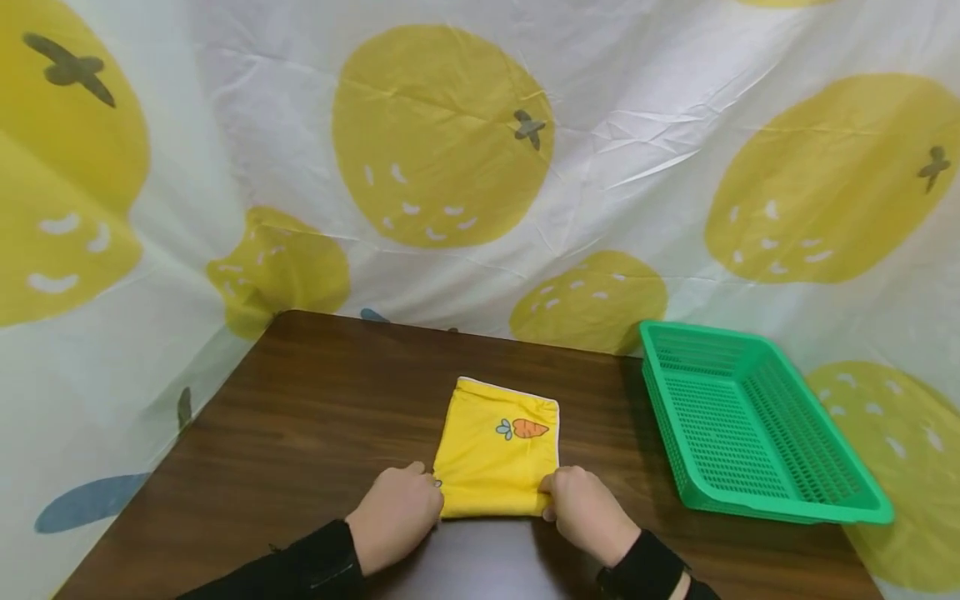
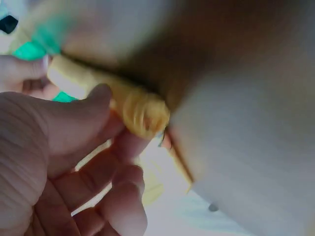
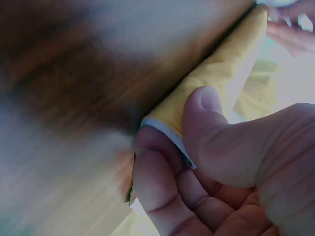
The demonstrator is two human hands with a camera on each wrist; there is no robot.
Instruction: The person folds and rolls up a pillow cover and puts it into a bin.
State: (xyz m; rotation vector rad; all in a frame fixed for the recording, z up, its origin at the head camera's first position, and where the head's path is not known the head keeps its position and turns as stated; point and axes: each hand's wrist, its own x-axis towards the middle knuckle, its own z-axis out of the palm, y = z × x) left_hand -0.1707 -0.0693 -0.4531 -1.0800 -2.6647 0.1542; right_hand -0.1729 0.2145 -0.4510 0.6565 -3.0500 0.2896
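Observation:
A yellow cloth (image 1: 495,458) with a carrot print and thin white edging lies on the brown table, its near edge turned up into a thick roll. At the near left corner my left hand (image 1: 397,512) grips one end of this roll. In the left wrist view, the roll's coiled end (image 2: 147,118) sits between thumb and index finger. My right hand (image 1: 588,510) pinches the near right corner. The right wrist view shows that thumb (image 3: 209,118) on top of the fold, with the index finger curled under its white-trimmed end. The far part of the cloth lies flat.
A green plastic basket (image 1: 765,433) with slatted sides stands on the table to the right, beyond my right hand. White fabric (image 1: 622,167) printed with yellow fruit hangs behind the table (image 1: 337,400) and along its sides.

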